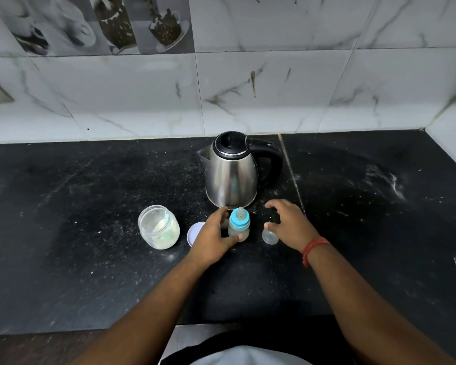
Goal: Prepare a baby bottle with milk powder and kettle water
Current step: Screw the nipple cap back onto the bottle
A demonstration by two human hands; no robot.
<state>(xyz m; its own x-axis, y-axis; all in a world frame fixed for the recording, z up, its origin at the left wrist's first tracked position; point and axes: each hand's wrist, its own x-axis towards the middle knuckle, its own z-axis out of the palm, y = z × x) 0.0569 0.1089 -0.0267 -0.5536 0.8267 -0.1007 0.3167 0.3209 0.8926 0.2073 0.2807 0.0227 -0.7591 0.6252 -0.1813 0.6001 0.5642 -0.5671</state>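
Head camera looks down on a small clear baby bottle with a blue collar and teat (pixel 239 223) standing upright on the black speckled stone counter (pixel 90 233), just in front of the kettle. The left hand (pixel 213 237) wraps it from the left, thumb pressed on the near side of the body and fingers curled round the far side, so it grasps the bottle. Just to the right lies a small clear dome-shaped bottle cap (pixel 270 236) on the counter; the right hand (pixel 290 222) arches over it with fingers spread, thumb touching its top, not closed around it. A red thread band (pixel 313 248) circles that wrist. Behind stands a stainless steel electric kettle with a black lid and handle (pixel 232 172), spout pointing left. Left of the bottle, a white round jar lid (pixel 194 233) lies flat, partly hidden by the left hand, and further left an open clear glass jar with white powder and a pale green scoop inside (pixel 158 227). Grey marble-patterned wall tiles (pixel 274 88) rise at the far edge.
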